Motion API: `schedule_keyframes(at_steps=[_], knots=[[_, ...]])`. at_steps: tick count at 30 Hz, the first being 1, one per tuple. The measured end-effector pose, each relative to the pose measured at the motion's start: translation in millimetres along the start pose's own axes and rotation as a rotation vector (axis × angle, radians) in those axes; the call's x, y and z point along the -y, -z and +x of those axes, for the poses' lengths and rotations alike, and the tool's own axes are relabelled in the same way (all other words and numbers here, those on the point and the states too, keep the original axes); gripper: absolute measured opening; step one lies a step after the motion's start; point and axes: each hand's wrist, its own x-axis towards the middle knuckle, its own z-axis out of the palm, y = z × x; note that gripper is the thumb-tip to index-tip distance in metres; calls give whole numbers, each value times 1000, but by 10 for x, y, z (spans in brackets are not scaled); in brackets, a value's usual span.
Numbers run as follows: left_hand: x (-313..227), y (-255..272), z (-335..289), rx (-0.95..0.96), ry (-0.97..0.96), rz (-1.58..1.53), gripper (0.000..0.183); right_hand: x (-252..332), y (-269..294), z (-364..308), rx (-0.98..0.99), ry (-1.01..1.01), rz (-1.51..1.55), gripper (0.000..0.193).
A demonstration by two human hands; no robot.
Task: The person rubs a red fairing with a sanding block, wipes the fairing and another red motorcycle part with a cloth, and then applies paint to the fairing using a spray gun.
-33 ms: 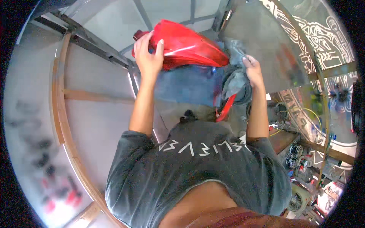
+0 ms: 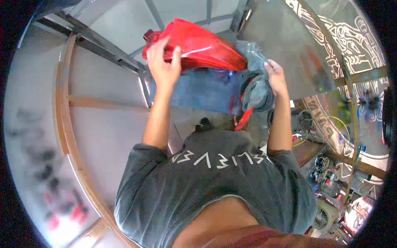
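A glossy red body panel (image 2: 202,45), like a motorcycle fairing, lies at the far middle, tapering toward the right. At its left end is my left hand (image 2: 164,66), fingers and thumb curved about the panel; its far-side contact is hidden. My right hand (image 2: 276,77) pinches a crumpled grey cloth (image 2: 253,51) between thumb and fingers, beside the panel's narrow tip. Below that cloth hangs more grey fabric (image 2: 258,93) over a dark round thing I cannot make out. A slim red piece (image 2: 245,119) points down beneath it.
A blue box-like surface (image 2: 198,91) stands under the panel. Grey sheet walls with a wooden frame (image 2: 64,99) rise on the left. To the right, a board with white drawings (image 2: 347,37) leans near a wooden bench (image 2: 308,155), a spoked wheel (image 2: 321,218) and assorted parts.
The red panel has shifted slightly left and up. My left hand's thumb and fingers have moved a little on it, and the grey cloth has moved slightly left.
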Motion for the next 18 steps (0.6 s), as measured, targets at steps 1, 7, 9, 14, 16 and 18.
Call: schedule_keyframes(at_steps=[1,7,9,14,16,18], knots=[[-185,-28,-232,-38,34,-115,33,91,44,-155,117,66,130,30],[-1482,-76,-1653,702,409,-638,49,31,105,-766,26,134,382,30],[-1690,-234,-2062,970,438,-828,69,-277,131,-883,-79,175,393,29],[-2354,-393,-2394,1227,602,-758,70,-751,472,-1179,-332,162,244,29],[-2514,-573,-2770,1029,709,-873,55,-894,709,-1365,-342,135,255,27],[-2719,-677,-3080,958,751,-906,46,-938,886,-1567,-340,134,346,27]])
